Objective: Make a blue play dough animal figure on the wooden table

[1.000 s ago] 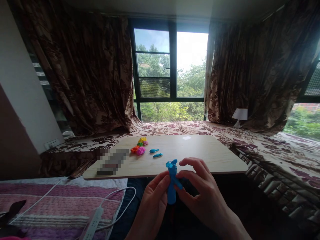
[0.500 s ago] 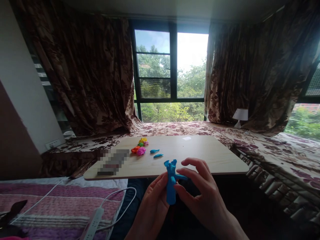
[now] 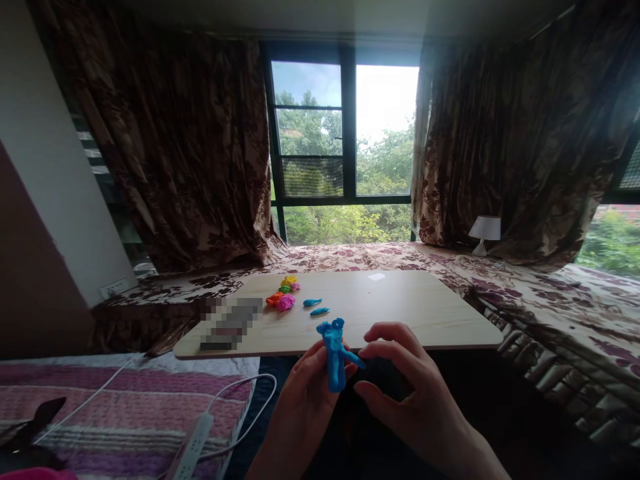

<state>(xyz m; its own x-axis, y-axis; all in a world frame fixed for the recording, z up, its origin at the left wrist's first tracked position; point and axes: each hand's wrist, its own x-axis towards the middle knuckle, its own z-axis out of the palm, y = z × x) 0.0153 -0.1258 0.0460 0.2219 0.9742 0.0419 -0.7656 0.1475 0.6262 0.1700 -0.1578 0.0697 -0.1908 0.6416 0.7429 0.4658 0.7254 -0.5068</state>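
Your left hand [image 3: 307, 387] holds the blue figure [image 3: 336, 367], with the thumb pressed on its side and the other fingers partly hidden behind it. The figure is in the air in front of you, near the close edge of the table [image 3: 425, 313], and it stands almost upright. On its top there are small curled pieces, and from its right side one thin arm [image 3: 354, 359] goes out and down. Your right hand [image 3: 417, 380] is half open beside it: the thumb and the index finger are well apart, with nothing gripped between them. The end of the arm is very near to your right fingers; I cannot tell if they touch.

On the table lie two small blue pieces [image 3: 320, 311], near each other. To the left of them is a group of lumps [image 3: 286, 303], yellow, green, orange and pink.
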